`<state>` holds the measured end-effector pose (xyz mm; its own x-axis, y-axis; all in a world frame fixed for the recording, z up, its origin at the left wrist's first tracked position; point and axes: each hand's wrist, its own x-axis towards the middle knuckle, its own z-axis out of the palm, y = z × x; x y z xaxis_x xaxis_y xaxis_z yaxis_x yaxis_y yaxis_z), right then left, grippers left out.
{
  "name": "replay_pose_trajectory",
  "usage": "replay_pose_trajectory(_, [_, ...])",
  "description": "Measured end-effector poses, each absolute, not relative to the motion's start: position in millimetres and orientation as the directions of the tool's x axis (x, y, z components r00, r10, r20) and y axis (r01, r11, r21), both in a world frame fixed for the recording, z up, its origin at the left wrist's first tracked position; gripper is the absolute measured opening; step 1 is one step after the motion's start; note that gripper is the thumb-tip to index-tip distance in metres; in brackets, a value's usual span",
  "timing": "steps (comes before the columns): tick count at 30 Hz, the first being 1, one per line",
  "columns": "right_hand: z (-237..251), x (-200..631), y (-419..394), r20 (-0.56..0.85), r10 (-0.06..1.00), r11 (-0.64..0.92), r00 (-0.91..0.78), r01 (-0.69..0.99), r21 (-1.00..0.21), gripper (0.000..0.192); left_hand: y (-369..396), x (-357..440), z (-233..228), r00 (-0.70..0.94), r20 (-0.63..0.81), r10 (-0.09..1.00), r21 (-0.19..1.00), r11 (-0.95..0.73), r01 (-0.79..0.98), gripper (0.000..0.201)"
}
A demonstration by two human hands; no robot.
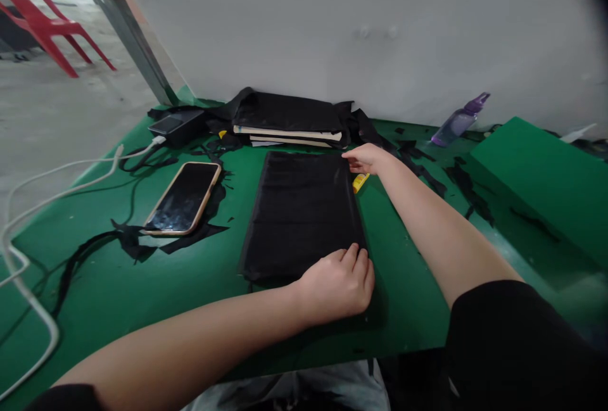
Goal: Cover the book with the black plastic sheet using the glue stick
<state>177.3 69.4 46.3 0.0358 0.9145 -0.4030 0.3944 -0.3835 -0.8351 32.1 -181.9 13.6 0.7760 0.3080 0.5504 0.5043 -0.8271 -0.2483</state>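
Observation:
A flat rectangular panel (304, 214) covered in black fabric lies on the green tabletop (218, 297) right before me. My left hand (339, 281) is closed at its near right corner, fingers curled over the edge and their tips partly hidden. At the far right corner, my right hand (365, 159) pinches the panel's edge between thumb and fingers. A small yellow object (361, 182), its kind unclear, lies just beneath the right hand, beside the panel. Behind the panel rests a stack of pale-edged sheets or boards under a black cover (289, 113).
At left are a smartphone (185, 199), a dark device (175, 126) and white cables (23, 265). Black fabric scraps (468, 192) are scattered around. To the right stand a tilted purple spray bottle (458, 123) and a green box-like block (546, 189). A grey wall (332, 31) closes the back.

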Motion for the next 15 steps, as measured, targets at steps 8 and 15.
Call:
replay_pose_trajectory(8, [55,178,60,-0.421,0.907,-0.367,-0.003,0.482,-0.795,0.01,-181,31,11,0.774,0.55,0.315,-0.248,-0.823,0.511,0.024])
replay_pose_trajectory(15, [54,179,62,-0.367,0.93,-0.291,-0.013,0.582,-0.759,0.01,-181,31,11,0.779,0.541,0.317,-0.246,-0.826,0.507,0.025])
